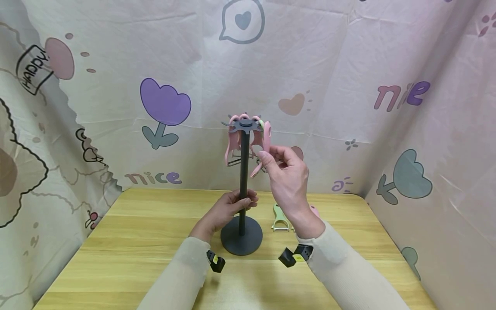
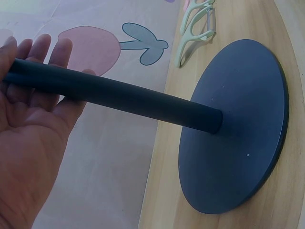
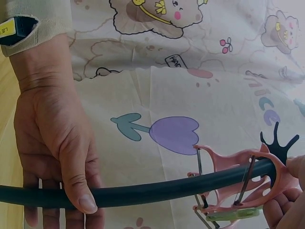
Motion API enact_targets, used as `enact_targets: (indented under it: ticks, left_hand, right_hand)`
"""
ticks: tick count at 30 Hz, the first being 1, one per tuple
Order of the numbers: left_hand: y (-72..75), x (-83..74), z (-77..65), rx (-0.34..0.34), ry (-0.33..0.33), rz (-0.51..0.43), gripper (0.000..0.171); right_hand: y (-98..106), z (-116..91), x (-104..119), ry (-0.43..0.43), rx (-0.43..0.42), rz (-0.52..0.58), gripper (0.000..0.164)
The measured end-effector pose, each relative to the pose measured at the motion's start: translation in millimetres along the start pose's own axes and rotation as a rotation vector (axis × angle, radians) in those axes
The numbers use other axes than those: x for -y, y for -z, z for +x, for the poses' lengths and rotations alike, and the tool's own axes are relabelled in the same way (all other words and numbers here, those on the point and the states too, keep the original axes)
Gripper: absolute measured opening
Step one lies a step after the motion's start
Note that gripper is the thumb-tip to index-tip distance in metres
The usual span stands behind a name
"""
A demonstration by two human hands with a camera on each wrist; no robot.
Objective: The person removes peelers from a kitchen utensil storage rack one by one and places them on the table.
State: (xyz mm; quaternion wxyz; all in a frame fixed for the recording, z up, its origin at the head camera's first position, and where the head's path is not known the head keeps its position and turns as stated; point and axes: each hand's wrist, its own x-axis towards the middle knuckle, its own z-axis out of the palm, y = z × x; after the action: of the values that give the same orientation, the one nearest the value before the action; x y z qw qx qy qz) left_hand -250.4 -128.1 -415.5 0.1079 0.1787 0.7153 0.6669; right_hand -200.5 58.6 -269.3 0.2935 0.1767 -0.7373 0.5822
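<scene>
A dark upright stand has a round base on the table and a ring of hooks on top. My left hand holds its pole partway down, thumb in front and fingers behind. Several pink peelers hang from the hooks, and a light green peeler shows among them in the right wrist view. At the right side of the hooks, my right hand pinches a pink peeler between thumb and fingers. Whether that peeler sits on a hook, I cannot tell.
On the wooden table, right of the base, lies a green peeler. A pink piece beside it is mostly hidden by my right wrist. A printed cloth hangs behind the table and along its sides.
</scene>
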Motion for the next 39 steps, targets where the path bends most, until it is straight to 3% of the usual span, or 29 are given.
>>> enact_targets:
  ticks: [24, 39]
  left_hand:
    - [-0.3, 1.7, 0.5, -0.004, -0.012, 0.007, 0.033]
    - [-1.1, 0.4, 0.2, -0.010, -0.011, -0.002, 0.033]
  right_hand:
    - [6, -7, -5, 0.007, 0.022, 0.028, 0.027]
    - [12, -14, -11, 0.008, 0.032, -0.008, 0.024]
